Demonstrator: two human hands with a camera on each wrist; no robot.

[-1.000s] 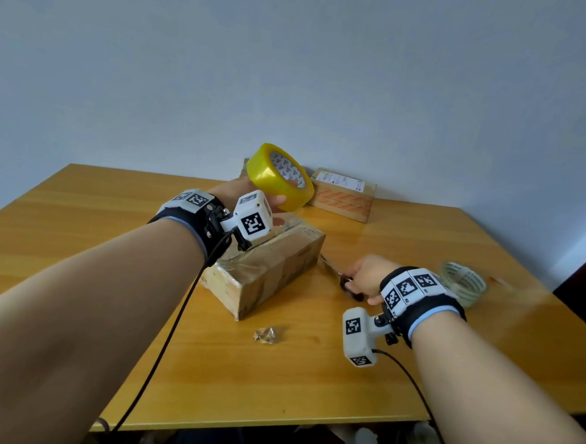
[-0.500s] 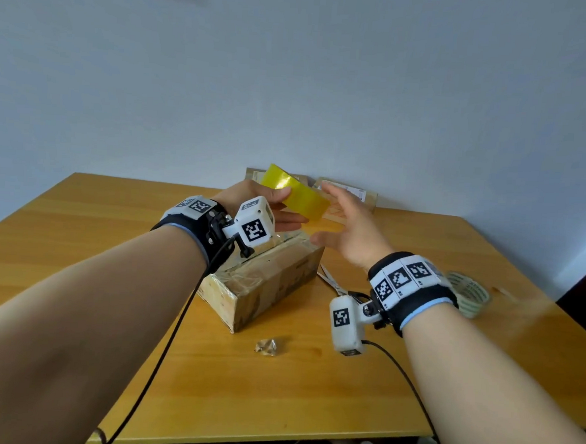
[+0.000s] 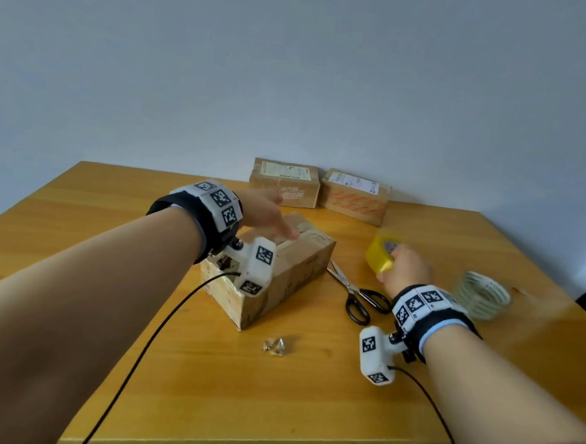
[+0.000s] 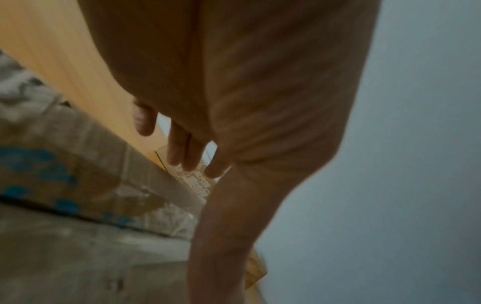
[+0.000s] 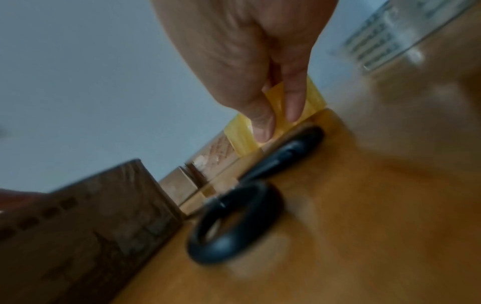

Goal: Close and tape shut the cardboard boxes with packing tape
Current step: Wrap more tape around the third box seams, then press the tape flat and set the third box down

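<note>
Yellow packing tape roll (image 3: 380, 258) sits gripped in the right hand (image 3: 406, 270), just right of the scissors (image 3: 356, 292). The left hand (image 3: 268, 217) lies flat, fingers straight, on the cardboard box (image 3: 281, 272) mid-table. Bare wooden table (image 3: 308, 394) stretches toward the near edge.

The head camera looked forward and down from above both forearms, taking in the whole counter (image 3: 112, 231) and the wall behind it. The left wrist camera sat close under the left hand (image 4: 234, 92), looking along its fingers (image 4: 179, 148) with the box (image 4: 78, 164) just below them. The right wrist camera looked along the right hand (image 5: 260, 61) from very near, low over the counter, with the scissors (image 5: 234, 222) just below the hand. All three views shared that box; the head and right wrist views shared the scissors and yellow tape roll (image 3: 378, 258).
</note>
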